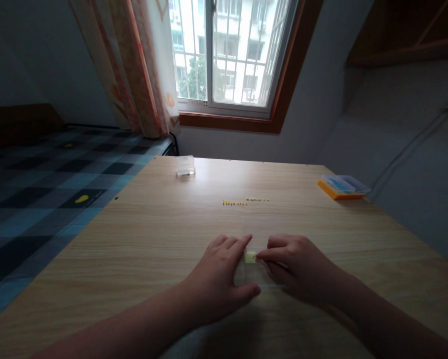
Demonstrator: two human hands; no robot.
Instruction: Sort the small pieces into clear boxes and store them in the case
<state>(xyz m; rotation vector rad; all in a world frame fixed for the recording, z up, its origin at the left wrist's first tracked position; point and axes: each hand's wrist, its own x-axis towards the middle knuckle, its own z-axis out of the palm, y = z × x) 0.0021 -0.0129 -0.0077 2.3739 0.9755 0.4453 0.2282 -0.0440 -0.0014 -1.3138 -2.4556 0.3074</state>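
My left hand (218, 274) rests on the wooden table (152, 239), fingers stretched forward and thumb against the near edge of a clear flat plastic sheet (259, 227). My right hand (296, 267) lies on the sheet's right side, its fingers curled, index tip pressing a small pale yellow piece (250, 257) that sits on the sheet between both hands. Farther back lie two short rows of tiny beads, a yellow row (234, 203) and a paler row (257, 199).
A small clear plastic box (185, 165) stands near the table's far edge. An orange and blue case (342, 187) lies at the right edge. A bed with a checked cover (40, 199) adjoins the table's left side. Behind are a window and curtain.
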